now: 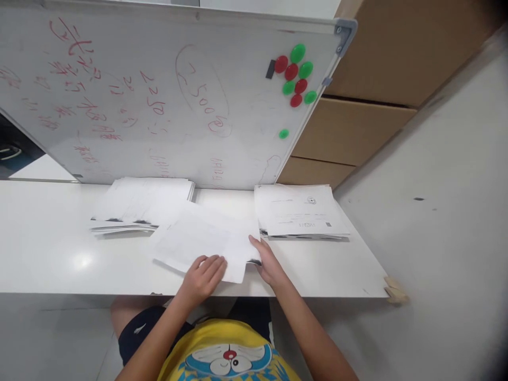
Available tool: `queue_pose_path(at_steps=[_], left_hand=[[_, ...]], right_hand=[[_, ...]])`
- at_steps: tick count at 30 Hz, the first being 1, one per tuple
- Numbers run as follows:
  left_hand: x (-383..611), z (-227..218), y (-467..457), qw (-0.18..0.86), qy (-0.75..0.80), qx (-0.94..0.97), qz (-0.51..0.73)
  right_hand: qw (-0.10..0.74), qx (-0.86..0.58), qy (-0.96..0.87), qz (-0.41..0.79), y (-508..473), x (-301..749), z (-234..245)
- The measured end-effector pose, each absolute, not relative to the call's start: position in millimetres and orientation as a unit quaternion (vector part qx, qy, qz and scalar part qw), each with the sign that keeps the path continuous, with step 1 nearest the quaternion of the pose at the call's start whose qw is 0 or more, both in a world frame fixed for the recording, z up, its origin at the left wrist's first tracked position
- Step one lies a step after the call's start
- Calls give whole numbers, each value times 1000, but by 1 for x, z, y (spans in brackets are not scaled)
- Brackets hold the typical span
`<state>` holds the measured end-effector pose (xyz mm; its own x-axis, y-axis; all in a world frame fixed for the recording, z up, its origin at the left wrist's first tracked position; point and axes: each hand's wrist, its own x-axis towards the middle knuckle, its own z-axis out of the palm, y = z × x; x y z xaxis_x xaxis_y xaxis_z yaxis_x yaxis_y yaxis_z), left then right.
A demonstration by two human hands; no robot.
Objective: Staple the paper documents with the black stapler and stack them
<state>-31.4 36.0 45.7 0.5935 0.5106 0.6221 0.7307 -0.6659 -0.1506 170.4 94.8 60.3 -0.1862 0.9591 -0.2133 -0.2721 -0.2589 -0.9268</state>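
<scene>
White sheets of paper (pixel 198 235) lie overlapping in front of me, slightly above or on the table; I cannot tell how many. My left hand (pixel 204 278) is closed at their near edge, fingers together on top and thumb hidden. At the right side, my right hand (pixel 266 260) pinches a sheet, thumb on top and the other fingers underneath. A dark printed patch (pixel 254 261) shows on the paper beside that hand. Behind the sheets on the left is a paper stack (pixel 146 198) with uneven edges. Another stack (pixel 297 211), with printing on its top page, lies to the right.
A whiteboard (pixel 246 69) with red handwriting stands along the back of the white table (pixel 79 264), bearing red and green magnets (pixel 291 71). Cardboard boxes (pixel 345 129) are stacked behind it. A wall (pixel 436 211) rises at the right. Brown padding (pixel 396 291) covers the table's near right corner.
</scene>
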Motion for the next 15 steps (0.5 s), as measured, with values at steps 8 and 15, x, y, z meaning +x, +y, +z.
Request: queue_pose_path(at_steps=[8,15], left_hand=[[15,28,37,142,-332,-894,-265],[17,38,39,41,-305,-921,-238]], right_hand=[[472,-410,-313,715,63,194,35],[445,-512,-449,582,59,227,38]])
